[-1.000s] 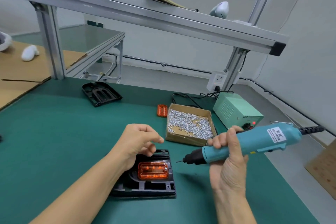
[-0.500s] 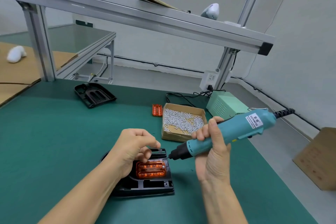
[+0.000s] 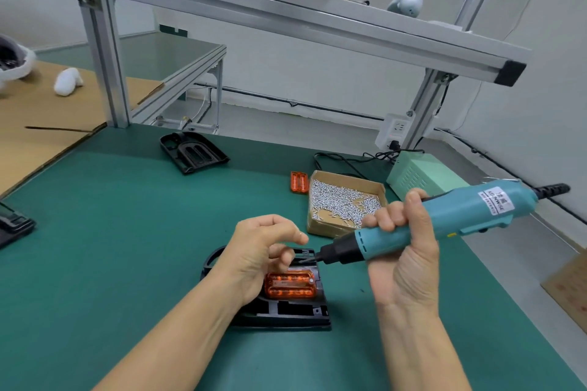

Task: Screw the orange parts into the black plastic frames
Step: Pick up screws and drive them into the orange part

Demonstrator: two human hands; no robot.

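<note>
A black plastic frame (image 3: 287, 314) lies on the green mat with an orange part (image 3: 290, 287) seated in it. My left hand (image 3: 259, 252) hovers over the frame's far left side. Its curled fingers hold a small screw (image 3: 303, 260) at the bit tip. My right hand (image 3: 401, 251) grips a teal electric screwdriver (image 3: 444, 216), held nearly level, with the bit pointing left at the left fingertips just above the frame's far edge.
A cardboard box of screws (image 3: 344, 203) stands behind the hands, with a spare orange part (image 3: 299, 181) to its left. A second black frame (image 3: 193, 152) lies further back. A green power unit (image 3: 422, 176) sits at the right, and another black piece (image 3: 12, 225) at the left edge.
The screwdriver has swung left and down, so its bit now meets my left fingertips over the frame. My left hand has stayed above the frame.
</note>
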